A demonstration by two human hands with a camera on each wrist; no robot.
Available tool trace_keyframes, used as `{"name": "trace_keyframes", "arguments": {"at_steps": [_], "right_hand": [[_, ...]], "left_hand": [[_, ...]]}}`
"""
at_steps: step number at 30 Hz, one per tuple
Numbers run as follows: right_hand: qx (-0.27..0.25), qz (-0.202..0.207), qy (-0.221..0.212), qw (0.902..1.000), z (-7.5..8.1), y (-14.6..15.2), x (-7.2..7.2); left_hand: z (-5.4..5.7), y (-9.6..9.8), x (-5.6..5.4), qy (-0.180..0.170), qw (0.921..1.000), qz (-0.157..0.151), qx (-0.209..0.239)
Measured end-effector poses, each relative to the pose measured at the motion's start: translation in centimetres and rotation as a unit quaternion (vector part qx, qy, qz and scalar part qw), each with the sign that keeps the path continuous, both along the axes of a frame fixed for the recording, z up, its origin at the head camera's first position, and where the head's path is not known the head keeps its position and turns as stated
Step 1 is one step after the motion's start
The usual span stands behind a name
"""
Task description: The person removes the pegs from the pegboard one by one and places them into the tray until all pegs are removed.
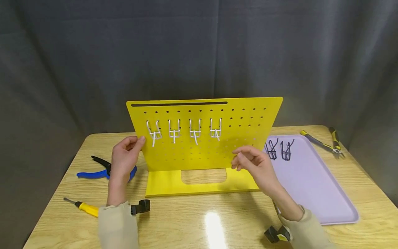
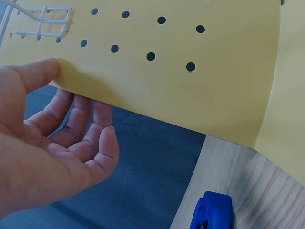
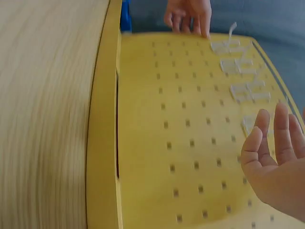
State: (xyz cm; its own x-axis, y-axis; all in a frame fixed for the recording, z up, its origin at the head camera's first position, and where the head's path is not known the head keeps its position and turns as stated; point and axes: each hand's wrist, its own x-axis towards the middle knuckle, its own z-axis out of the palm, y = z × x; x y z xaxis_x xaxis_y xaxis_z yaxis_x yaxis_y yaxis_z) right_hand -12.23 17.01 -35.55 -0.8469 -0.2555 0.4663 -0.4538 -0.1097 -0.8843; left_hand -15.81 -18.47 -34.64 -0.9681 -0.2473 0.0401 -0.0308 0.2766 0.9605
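A yellow pegboard [image 1: 199, 155] stands upright on its flat base, with several white wire hooks [image 1: 195, 133] hung in a row across its upper left and middle. My left hand [image 1: 125, 155] grips the board's left edge. In the left wrist view, its thumb [image 2: 40, 74] lies on the front face and the other fingers reach behind. Before the lower right of the board hovers my right hand [image 1: 255, 166], fingers loosely bent and holding nothing. Two black wire hooks [image 1: 286, 151] lie on a lilac tray [image 1: 314, 186] to the right, beyond that hand.
Left of the board lie blue-handled cutters [image 1: 93, 175] and a yellow screwdriver [image 1: 88, 209]. Pliers [image 1: 320, 141] and another black-and-yellow tool [image 1: 334, 138] lie at the table's back right. A dark curtain [image 1: 199, 52] hangs behind the wooden table [image 1: 180, 221].
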Motion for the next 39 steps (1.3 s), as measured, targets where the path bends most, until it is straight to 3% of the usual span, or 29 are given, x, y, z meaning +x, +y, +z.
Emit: {"name": "trace_keyframes", "arguments": {"at_steps": [4, 9, 15, 24, 39], "right_hand": [[-0.004, -0.006, 0.018, 0.9998, 0.3, -2.0, 0.0], [0.003, -0.042, 0.002, 0.9991, 1.5, -3.6, -0.7], [0.031, -0.025, -0.015, 0.9991, 2.2, -4.6, -1.8], [0.060, -0.025, -0.045, 0.9969, 2.5, -5.1, -2.6], [0.062, -0.036, -0.047, 0.9964, 2.6, -5.0, -2.8]], "left_hand": [[0.0, -0.1, 0.0, 0.003, 1.0000, 0.000, -0.001], [-0.1, -0.2, 0.1, 0.001, 1.0000, 0.004, -0.001], [-0.2, -0.3, 0.2, 0.003, 1.0000, 0.001, 0.001], [-0.2, -0.3, 0.1, 0.012, 0.9999, 0.000, 0.005], [-0.1, -0.2, -0.1, 0.010, 0.9999, -0.002, 0.003]]}}
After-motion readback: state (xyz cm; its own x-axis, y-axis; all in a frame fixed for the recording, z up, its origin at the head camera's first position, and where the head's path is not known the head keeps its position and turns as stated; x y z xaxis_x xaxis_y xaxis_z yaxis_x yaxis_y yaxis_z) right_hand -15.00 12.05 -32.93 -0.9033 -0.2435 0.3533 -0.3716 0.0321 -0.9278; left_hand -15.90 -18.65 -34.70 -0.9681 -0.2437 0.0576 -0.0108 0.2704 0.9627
